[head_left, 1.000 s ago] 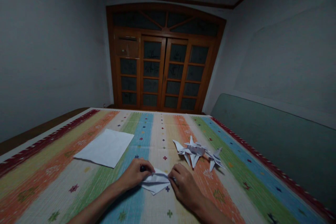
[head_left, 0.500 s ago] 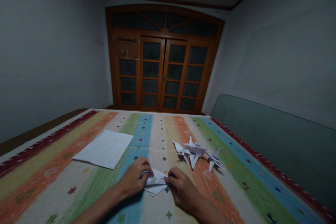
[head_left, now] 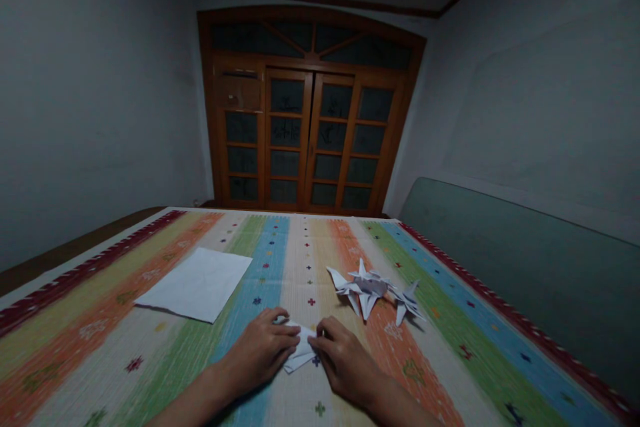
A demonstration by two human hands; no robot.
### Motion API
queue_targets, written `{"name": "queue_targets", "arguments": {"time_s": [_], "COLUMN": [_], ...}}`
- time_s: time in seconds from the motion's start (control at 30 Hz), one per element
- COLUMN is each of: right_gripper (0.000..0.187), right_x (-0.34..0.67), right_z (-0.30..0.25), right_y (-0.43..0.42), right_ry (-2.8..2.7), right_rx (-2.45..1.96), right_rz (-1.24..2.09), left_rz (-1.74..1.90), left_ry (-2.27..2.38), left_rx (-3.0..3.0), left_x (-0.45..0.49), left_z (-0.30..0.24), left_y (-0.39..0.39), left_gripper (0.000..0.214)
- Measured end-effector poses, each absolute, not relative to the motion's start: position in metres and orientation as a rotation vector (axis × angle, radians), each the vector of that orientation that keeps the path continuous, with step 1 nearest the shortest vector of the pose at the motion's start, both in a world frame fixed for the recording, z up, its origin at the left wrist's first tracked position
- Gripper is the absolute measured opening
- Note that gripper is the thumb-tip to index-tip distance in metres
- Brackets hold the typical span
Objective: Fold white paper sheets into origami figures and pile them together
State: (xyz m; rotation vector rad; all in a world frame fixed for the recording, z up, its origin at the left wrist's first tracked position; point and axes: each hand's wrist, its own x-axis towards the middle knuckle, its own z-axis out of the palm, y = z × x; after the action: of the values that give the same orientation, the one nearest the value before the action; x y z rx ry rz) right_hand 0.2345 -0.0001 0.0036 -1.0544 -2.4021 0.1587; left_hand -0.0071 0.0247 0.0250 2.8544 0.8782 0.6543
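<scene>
A small folded white paper piece [head_left: 301, 355] lies on the striped cloth [head_left: 125, 340] in front of me. My left hand [head_left: 263, 349] covers its left part, fingers curled and pressing down on it. My right hand [head_left: 343, 361] pinches its right edge with closed fingertips. Both hands meet over the paper, and most of it is hidden beneath them.
A flat white sheet [head_left: 196, 283] lies to the left. Two finished spiky paper models, a larger one [head_left: 363, 286] and a smaller one [head_left: 408, 302], sit right of centre. A green padded panel [head_left: 520, 267] borders the right side. Wooden glazed doors [head_left: 305, 137] stand beyond.
My hands have drawn closer together over the paper piece, folding it smaller; less of it shows now.
</scene>
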Motion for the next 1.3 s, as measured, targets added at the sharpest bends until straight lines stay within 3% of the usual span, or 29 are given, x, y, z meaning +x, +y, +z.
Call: {"name": "queue_targets", "arguments": {"time_s": [0.3, 0.6, 0.93, 1.3], "right_gripper": [0.012, 0.021, 0.017, 0.018], "right_x": [0.235, 0.232, 0.232, 0.229], "right_z": [0.014, 0.008, 0.005, 0.008], "right_y": [-0.004, -0.001, 0.008, 0.016], "right_ry": [-2.420, -2.344, -2.169, -1.963], "right_rx": [-1.044, -1.064, -1.161, -1.269], "right_rz": [0.241, 0.238, 0.342, 0.560], "left_rz": [0.495, 0.681, 0.903, 0.795], "left_ry": [0.782, 0.855, 0.981, 1.345], "left_rx": [2.784, 2.776, 2.397, 2.091], "left_x": [-0.013, -0.009, -0.001, 0.007], "left_z": [0.043, 0.021, 0.022, 0.025], "left_y": [0.021, 0.024, 0.025, 0.034], "left_gripper": [0.033, 0.033, 0.018, 0.017]}}
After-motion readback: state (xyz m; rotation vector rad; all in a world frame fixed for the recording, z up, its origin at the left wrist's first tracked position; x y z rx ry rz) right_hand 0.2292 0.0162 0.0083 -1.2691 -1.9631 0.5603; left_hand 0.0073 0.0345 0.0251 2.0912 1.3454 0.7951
